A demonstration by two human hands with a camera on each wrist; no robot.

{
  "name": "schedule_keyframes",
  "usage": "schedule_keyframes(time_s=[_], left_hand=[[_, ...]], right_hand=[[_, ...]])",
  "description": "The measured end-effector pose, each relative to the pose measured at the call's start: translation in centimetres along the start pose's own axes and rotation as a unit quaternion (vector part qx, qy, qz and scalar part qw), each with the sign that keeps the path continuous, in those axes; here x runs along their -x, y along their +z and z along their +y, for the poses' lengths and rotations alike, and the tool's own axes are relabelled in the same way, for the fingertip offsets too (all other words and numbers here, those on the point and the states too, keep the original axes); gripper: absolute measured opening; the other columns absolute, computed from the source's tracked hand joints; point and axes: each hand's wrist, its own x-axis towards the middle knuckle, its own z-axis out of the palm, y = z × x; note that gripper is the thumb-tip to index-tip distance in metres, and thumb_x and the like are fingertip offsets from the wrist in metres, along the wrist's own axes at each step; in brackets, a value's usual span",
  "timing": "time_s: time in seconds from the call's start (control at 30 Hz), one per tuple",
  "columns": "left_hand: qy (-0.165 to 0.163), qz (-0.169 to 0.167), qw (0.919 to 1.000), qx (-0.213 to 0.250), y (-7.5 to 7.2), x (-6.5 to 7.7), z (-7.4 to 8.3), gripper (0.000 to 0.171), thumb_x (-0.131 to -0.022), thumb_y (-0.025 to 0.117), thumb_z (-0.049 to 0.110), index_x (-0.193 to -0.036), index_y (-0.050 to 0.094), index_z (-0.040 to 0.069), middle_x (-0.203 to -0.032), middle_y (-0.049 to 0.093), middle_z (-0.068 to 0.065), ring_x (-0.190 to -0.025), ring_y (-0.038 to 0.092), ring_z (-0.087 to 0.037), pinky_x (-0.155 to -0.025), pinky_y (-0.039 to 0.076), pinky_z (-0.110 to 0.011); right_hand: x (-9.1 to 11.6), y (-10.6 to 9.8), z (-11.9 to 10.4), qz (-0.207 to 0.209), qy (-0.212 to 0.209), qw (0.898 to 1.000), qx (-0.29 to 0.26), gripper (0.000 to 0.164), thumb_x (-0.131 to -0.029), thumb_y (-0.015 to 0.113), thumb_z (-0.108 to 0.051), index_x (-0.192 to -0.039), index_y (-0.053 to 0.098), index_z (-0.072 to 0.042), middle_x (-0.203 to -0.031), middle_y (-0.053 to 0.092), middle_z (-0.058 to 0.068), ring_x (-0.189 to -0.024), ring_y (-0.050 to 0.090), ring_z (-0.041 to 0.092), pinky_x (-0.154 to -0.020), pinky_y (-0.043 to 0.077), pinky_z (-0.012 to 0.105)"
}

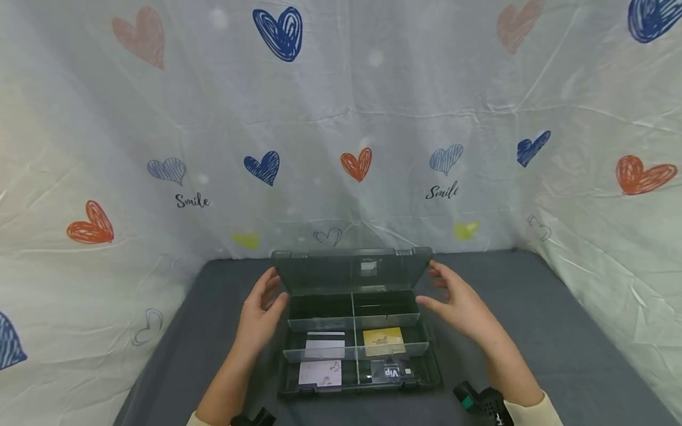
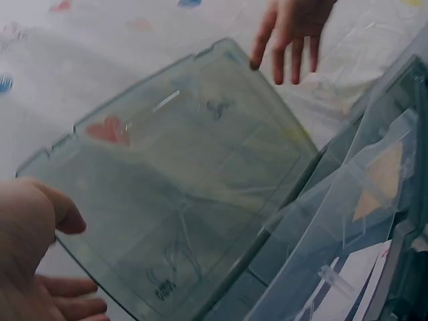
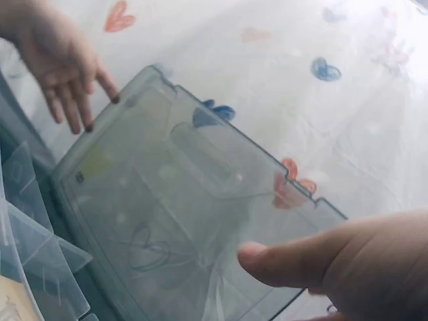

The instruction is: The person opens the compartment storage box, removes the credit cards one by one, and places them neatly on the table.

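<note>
A translucent grey divided box (image 1: 319, 390) stands on the table with its lid (image 1: 325, 275) raised at the back. My left hand (image 1: 257, 319) is at the lid's left edge, fingertips touching or very near it, the thumb apart and pointing at the box. On the other side, my right hand (image 1: 460, 305) has its fingertips at the lid's right edge, thumb held away. Cards lie in the middle and front compartments: a white striped card (image 1: 325, 343), a yellow card (image 1: 383, 340), a pale flowered card (image 1: 320, 373) and a black "Vip" card (image 1: 390, 371). The back compartments hold no visible card.
Dark grey cloth covers the table (image 1: 202, 331). A white curtain (image 1: 351, 130) printed with hearts hangs behind and along both sides. Black wrist devices (image 1: 482, 402) are strapped near the sleeves.
</note>
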Motion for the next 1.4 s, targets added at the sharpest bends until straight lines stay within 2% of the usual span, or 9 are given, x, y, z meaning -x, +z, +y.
schedule_keyframes(time_s=[0.07, 0.2, 0.37, 0.5, 0.63, 0.77, 1.07, 1.17, 1.4], left_hand=[[0.002, 0.001, 0.9998, 0.021, 0.2, -0.4, -0.7, 0.061, -0.106, 0.059, 0.011, -0.161, 0.033, 0.009, -0.155, 0.043, -0.021, -0.145, 0.04, -0.036, -0.114, 0.036, -0.058], [0.012, 0.005, 0.9991, 0.04, 0.7, -1.1, -1.7, 0.056, -0.105, 0.058, 0.006, -0.157, 0.038, 0.002, -0.154, 0.044, -0.022, -0.142, 0.043, -0.038, -0.113, 0.04, -0.05], [0.022, 0.002, 0.9984, 0.053, 1.0, -1.4, -2.9, 0.055, -0.103, 0.059, 0.002, -0.155, 0.04, -0.003, -0.152, 0.045, -0.026, -0.14, 0.045, -0.042, -0.108, 0.045, -0.03], [0.021, -0.008, 0.9976, 0.066, 0.9, -1.6, -4.1, 0.06, -0.102, 0.058, -0.002, -0.158, 0.037, 0.002, -0.151, 0.047, -0.028, -0.138, 0.046, -0.044, -0.108, 0.045, -0.034], [0.026, -0.011, 0.9973, 0.069, 1.0, -1.8, -5.1, 0.062, -0.101, 0.059, -0.004, -0.159, 0.036, 0.004, -0.15, 0.048, -0.028, -0.138, 0.046, -0.045, -0.109, 0.044, -0.049], [0.011, -0.017, 0.9979, 0.062, 1.2, -1.9, -5.6, 0.061, -0.101, 0.06, -0.002, -0.157, 0.037, 0.001, -0.152, 0.046, -0.026, -0.141, 0.044, -0.042, -0.11, 0.041, -0.05], [-0.022, -0.02, 0.9979, 0.058, 1.9, -2.1, -6.6, 0.057, -0.099, 0.062, -0.004, -0.152, 0.04, -0.009, -0.157, 0.04, -0.026, -0.144, 0.041, -0.039, -0.114, 0.037, -0.043], [-0.024, -0.024, 0.9977, 0.059, 2.1, -2.1, -6.9, 0.059, -0.098, 0.063, -0.003, -0.153, 0.04, -0.008, -0.156, 0.041, -0.025, -0.145, 0.04, -0.037, -0.117, 0.033, -0.042], [-0.029, -0.035, 0.9979, 0.046, 2.1, -2.0, -6.7, 0.062, -0.099, 0.063, -0.003, -0.155, 0.036, -0.006, -0.158, 0.038, -0.023, -0.147, 0.036, -0.037, -0.118, 0.031, -0.047]], right_hand=[[-0.1, 0.2, 0.7, -0.029, -0.001, 0.999, -0.031, 0.096, -0.097, 0.074, -0.035, -0.164, 0.013, -0.006, -0.159, 0.033, 0.026, -0.143, 0.036, 0.049, -0.11, 0.036, 0.066], [-0.3, 0.6, 2.0, -0.068, -0.013, 0.994, -0.083, 0.105, -0.097, 0.072, -0.037, -0.166, -0.006, -0.022, -0.167, 0.019, 0.024, -0.15, 0.02, 0.049, -0.114, 0.027, 0.069], [-0.9, 1.1, 3.0, -0.076, -0.029, 0.99, -0.117, 0.103, -0.099, 0.071, -0.034, -0.164, -0.009, -0.032, -0.167, 0.018, 0.023, -0.152, 0.016, 0.048, -0.115, 0.023, 0.07], [-1.5, 1.6, 3.6, -0.068, -0.037, 0.989, -0.128, 0.099, -0.1, 0.07, -0.031, -0.165, -0.005, -0.029, -0.166, 0.018, 0.023, -0.151, 0.02, 0.048, -0.115, 0.023, 0.07], [-2.1, 2.3, 4.2, -0.064, -0.042, 0.985, -0.155, 0.091, -0.102, 0.067, -0.027, -0.166, 0.003, -0.012, -0.163, 0.017, 0.025, -0.148, 0.025, 0.05, -0.115, 0.026, 0.068], [-2.7, 3.0, 5.0, -0.06, -0.043, 0.981, -0.182, 0.083, -0.104, 0.064, -0.022, -0.163, 0.009, -0.001, -0.161, 0.012, 0.025, -0.147, 0.023, 0.05, -0.115, 0.026, 0.068], [-3.5, 4.5, 6.3, -0.096, -0.037, 0.978, -0.179, 0.103, -0.102, 0.066, -0.016, -0.163, -0.017, -0.016, -0.16, 0.001, 0.036, -0.145, 0.011, 0.063, -0.112, 0.018, 0.076], [-3.7, 4.8, 6.7, -0.089, -0.038, 0.977, -0.188, 0.104, -0.102, 0.067, -0.013, -0.163, -0.017, -0.017, -0.158, 0.003, 0.037, -0.144, 0.013, 0.063, -0.113, 0.016, 0.075], [-3.8, 5.2, 7.3, -0.083, -0.039, 0.974, -0.208, 0.103, -0.101, 0.066, -0.006, -0.164, -0.013, -0.022, -0.164, 0.001, 0.033, -0.147, 0.013, 0.059, -0.11, 0.027, 0.073]])
